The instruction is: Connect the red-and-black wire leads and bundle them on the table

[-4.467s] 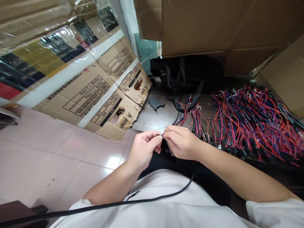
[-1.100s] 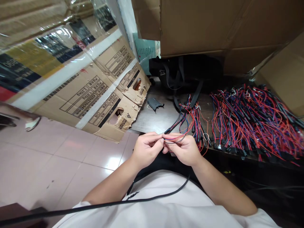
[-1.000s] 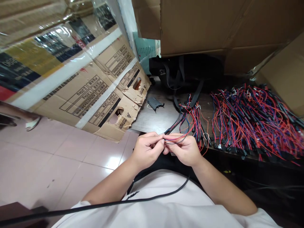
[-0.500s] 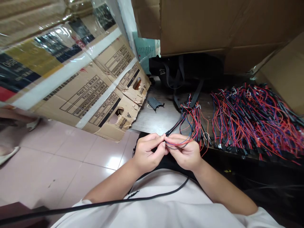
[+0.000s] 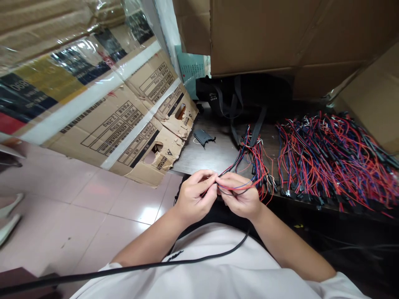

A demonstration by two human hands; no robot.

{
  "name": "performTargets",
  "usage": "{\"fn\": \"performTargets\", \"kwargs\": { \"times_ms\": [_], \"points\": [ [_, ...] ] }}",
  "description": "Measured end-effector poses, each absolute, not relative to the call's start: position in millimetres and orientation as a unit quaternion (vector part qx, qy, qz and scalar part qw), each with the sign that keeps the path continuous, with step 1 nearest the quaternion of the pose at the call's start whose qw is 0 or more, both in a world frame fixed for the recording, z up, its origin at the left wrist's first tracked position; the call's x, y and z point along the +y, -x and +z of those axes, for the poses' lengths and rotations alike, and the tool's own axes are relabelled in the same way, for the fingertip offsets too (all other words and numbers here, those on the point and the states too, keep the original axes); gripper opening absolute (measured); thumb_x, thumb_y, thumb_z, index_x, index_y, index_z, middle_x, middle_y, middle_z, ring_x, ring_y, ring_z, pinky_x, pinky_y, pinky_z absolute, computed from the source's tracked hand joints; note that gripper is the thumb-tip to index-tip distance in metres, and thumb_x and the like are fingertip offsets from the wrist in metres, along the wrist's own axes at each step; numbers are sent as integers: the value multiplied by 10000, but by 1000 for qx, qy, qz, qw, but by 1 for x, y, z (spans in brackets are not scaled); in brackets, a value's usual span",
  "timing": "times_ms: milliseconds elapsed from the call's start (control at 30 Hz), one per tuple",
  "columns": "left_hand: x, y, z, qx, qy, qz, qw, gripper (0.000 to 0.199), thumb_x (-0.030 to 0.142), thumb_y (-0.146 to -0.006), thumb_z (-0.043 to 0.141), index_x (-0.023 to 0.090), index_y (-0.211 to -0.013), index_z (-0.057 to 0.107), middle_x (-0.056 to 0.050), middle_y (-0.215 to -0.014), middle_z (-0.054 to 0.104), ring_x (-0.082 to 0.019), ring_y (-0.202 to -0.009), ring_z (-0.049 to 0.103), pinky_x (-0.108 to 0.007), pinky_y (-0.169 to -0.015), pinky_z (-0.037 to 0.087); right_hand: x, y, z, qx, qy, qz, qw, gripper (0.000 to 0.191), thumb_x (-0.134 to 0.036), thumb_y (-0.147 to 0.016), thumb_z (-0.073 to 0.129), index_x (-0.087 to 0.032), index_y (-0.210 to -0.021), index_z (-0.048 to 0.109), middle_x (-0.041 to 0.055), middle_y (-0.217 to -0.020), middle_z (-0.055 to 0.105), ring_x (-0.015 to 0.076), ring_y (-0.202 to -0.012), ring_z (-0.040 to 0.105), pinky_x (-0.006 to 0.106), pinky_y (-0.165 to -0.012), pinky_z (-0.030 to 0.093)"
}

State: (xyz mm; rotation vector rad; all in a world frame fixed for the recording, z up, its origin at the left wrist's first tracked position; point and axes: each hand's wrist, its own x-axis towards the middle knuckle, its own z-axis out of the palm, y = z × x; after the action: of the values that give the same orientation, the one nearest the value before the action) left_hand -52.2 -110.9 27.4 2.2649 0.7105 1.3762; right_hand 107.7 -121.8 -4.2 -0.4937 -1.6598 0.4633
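My left hand (image 5: 198,194) is closed in a pinch on a bunch of thin wires (image 5: 230,187), coloured red, blue and black. Right beside it, fingertips almost touching, my right hand (image 5: 240,197) pinches the same bunch. Red and blue strands run across the right fingers. What lies exactly between the fingertips is hidden. Just beyond the right hand, a small bundle of wire harnesses (image 5: 257,160) with black sleeves rests on the dark table (image 5: 212,158), and strands from the hands lead towards it.
A large pile of wire harnesses (image 5: 333,162) covers the table's right side. A dark plastic part (image 5: 204,137) lies near a torn cardboard box (image 5: 124,112) on the left. Behind are a black bag (image 5: 249,91) and another carton (image 5: 280,37). A black cable (image 5: 156,265) crosses my lap.
Both hands stay pinched together at nearly the same spot. The strands between hands and bundle have shifted, with more red showing. At the far left, another person's feet have moved.
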Motion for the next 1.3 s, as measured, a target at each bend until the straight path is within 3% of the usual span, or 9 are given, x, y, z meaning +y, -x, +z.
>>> {"fn": "performTargets", "kwargs": {
  "times_ms": [233, 567, 867, 1300],
  "points": [
    [-101, 51, 15, 294, -796, 483, 214, 216, 83, -857, 543, 132, -909, 747, -108, -876, 690, -145, -778, 666, -236, -708, 547, -112, -107, -16, -713, 263, 216, 613, 423, -42, -855, 565, -268, -1200, 658, 72, -936, 658, 150, -791, 661, 273, -676, 558],
    [-99, 46, 11, 313, -764, 501, 260, 211, 109, -859, 564, 144, -799, 763, -83, -761, 676, -140, -698, 642, -249, -652, 530, -107, -105, -15, -694, 263, 230, 629, 410, -27, -845, 565, -260, -1159, 688, 44, -832, 656, 139, -713, 642, 260, -634, 537],
    [-103, 45, 9, 321, -754, 515, 254, 194, 125, -857, 568, 132, -834, 761, -86, -773, 664, -132, -695, 636, -234, -638, 527, -111, -103, -13, -690, 271, 228, 631, 342, -62, -850, 572, -239, -1102, 721, 49, -816, 668, 140, -694, 636, 260, -624, 536],
    [-106, 44, 6, 318, -745, 530, 253, 187, 114, -853, 570, 115, -828, 755, -84, -773, 634, -128, -672, 609, -238, -612, 510, -114, -101, -15, -697, 271, 200, 633, 385, -37, -824, 586, -230, -1134, 707, 71, -862, 680, 148, -728, 654, 264, -643, 549]
  ]
}}
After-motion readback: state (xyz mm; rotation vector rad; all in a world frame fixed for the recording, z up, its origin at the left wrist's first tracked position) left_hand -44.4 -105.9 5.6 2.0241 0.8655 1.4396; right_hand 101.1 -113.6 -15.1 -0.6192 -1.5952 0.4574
